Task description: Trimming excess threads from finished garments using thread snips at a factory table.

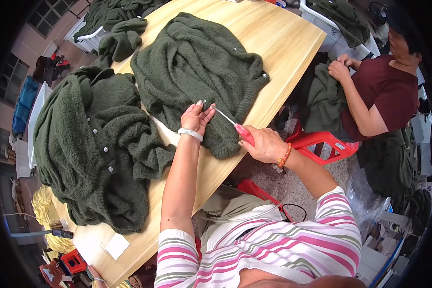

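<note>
A dark green knitted cardigan (187, 62) with a few shiny buttons lies spread on the table before me. My left hand (196, 120), palm up and fingers curled, pinches its knit beside a shiny button (204, 101). My right hand (269, 145) grips a red-handled tool (245, 133) with a thin metal shaft. The shaft points up and left, and its tip meets the left fingertips, where its exact end is hard to see. To the left lies a heap of similar green cardigans (89, 144), with a row of shiny buttons showing.
The pale wooden table (273, 41) runs diagonally. A person in a maroon top (393, 96) handles a green garment at right, near a red stool (324, 144). White bins (341, 45) hold more knits. White paper (116, 246) and another person's hand (95, 272) are at the lower-left edge.
</note>
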A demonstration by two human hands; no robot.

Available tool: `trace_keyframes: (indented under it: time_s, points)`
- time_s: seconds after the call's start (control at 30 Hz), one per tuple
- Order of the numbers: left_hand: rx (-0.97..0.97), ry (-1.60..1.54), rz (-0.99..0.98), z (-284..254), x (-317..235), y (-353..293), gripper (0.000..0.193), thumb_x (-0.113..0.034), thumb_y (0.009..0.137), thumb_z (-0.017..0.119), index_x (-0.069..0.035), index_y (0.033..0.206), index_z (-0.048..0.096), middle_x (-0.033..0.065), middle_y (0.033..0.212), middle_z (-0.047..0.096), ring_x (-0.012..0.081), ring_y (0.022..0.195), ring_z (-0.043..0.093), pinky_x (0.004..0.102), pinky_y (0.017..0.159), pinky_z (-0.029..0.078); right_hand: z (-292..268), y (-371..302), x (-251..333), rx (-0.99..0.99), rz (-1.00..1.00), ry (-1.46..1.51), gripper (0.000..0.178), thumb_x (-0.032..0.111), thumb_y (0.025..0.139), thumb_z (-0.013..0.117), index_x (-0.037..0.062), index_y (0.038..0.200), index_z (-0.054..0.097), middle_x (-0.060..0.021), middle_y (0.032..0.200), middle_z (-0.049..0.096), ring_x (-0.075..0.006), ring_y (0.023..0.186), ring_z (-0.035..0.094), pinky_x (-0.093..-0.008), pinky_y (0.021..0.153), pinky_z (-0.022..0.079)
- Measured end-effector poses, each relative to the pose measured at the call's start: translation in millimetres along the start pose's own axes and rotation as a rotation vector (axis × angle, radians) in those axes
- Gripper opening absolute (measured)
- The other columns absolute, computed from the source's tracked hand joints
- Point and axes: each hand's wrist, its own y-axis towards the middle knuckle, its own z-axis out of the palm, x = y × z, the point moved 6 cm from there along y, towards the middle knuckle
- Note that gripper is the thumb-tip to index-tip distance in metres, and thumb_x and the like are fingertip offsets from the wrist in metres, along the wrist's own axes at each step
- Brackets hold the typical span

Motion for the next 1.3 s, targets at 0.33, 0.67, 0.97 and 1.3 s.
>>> trace_keyframes:
  time_s: [0.33, 0.67, 0.97, 1.3]
  points:
    - [-0.001, -0.011, 0.033, -2, -3, -3, 0.010, -0.008, 0.092, 0.054, 0.000, 0.095, 0.051, 0.0131, 0.095, 0.059, 0.0346, 0.095, 0.063, 0.0417, 0.080, 0.055, -3, 9, 19, -0.044, -0.037, -0.011, 0.039, 0.032, 0.085, 0.056, 0.0033, 0.111, 0.051, -0.0243, 0.085, 0.063, -0.0434, 0.084, 0.060, -0.0497, 0.077, 0.047]
    - [-0.052, -0.038, 0.038, -16, -1, -6, 0.009, -0.009, 0.093, 0.051, -0.004, 0.087, 0.047, 0.0127, 0.090, 0.056, 0.0415, 0.099, 0.061, 0.0464, 0.080, 0.056, 4, -5, 23, 0.081, -0.038, 0.066, 0.042, 0.033, 0.085, 0.055, 0.0026, 0.114, 0.053, -0.0237, 0.097, 0.063, -0.0398, 0.097, 0.059, -0.0456, 0.085, 0.046]
    - [0.069, -0.038, 0.068, 10, -8, 2, 0.012, -0.009, 0.093, 0.050, 0.000, 0.097, 0.044, 0.0111, 0.092, 0.053, 0.0441, 0.098, 0.060, 0.0493, 0.081, 0.054, -14, -24, 9, -0.103, -0.072, 0.128, 0.034, 0.032, 0.085, 0.053, 0.0058, 0.107, 0.054, -0.0223, 0.090, 0.063, -0.0411, 0.089, 0.060, -0.0490, 0.078, 0.048]
    - [0.015, 0.040, 0.082, -30, -3, 4, 0.014, -0.012, 0.094, 0.051, -0.001, 0.098, 0.044, 0.0130, 0.099, 0.057, 0.0417, 0.098, 0.061, 0.0469, 0.080, 0.056, 7, -27, -2, -0.027, -0.029, 0.143, 0.040, 0.033, 0.085, 0.054, 0.0129, 0.119, 0.050, -0.0219, 0.094, 0.063, -0.0404, 0.090, 0.061, -0.0487, 0.080, 0.047]
